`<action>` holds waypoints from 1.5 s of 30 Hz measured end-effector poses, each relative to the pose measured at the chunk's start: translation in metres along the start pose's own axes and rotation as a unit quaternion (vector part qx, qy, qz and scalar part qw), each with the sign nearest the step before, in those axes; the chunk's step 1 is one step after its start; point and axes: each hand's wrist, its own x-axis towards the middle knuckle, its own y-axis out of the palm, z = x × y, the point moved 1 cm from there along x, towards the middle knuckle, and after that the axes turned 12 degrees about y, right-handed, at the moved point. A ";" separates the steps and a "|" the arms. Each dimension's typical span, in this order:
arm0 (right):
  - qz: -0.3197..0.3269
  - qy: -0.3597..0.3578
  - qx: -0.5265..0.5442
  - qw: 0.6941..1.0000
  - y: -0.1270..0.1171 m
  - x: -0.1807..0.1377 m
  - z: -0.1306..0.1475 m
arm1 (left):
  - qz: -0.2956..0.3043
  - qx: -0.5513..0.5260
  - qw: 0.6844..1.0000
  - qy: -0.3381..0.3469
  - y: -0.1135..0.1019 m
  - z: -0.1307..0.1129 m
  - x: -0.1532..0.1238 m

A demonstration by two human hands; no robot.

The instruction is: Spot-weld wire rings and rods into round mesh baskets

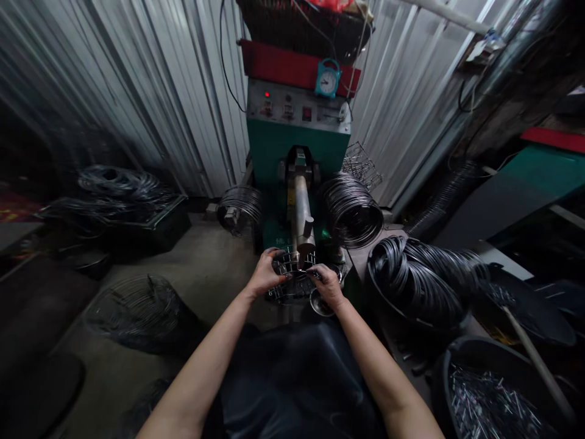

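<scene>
My left hand (266,272) is closed on the left rim of a small wire basket (292,292), thumb toward me and fingers on the far side. The basket sits under the upper electrode arm (302,210) of a green welding machine (269,146), whose tip reaches down to the basket's wires. On the right, my right hand (328,285) pinches close to that tip; what lies between its fingertips is too small to make out. Just under the right hand is a round metal bowl (322,303), partly hidden by the hand.
Wire rings hang at the machine's left (240,207) and right (351,210) sides. Coiled wire fills a black tub (415,277); short metal pieces fill another tub (493,396). A wire mesh basket (137,308) stands left. A blue clock (328,79) hangs on the control panel (297,110).
</scene>
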 end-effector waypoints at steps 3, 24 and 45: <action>0.006 0.006 -0.012 1.000 -0.001 -0.004 0.003 | 0.014 0.007 1.000 0.004 -0.002 -0.003 -0.003; 0.106 0.378 0.154 0.907 0.010 -0.130 0.032 | 0.308 -0.220 0.864 -0.332 0.008 -0.048 -0.100; 0.058 0.365 0.119 0.921 0.000 -0.176 0.032 | 0.116 -0.096 0.946 -0.286 -0.036 -0.057 -0.199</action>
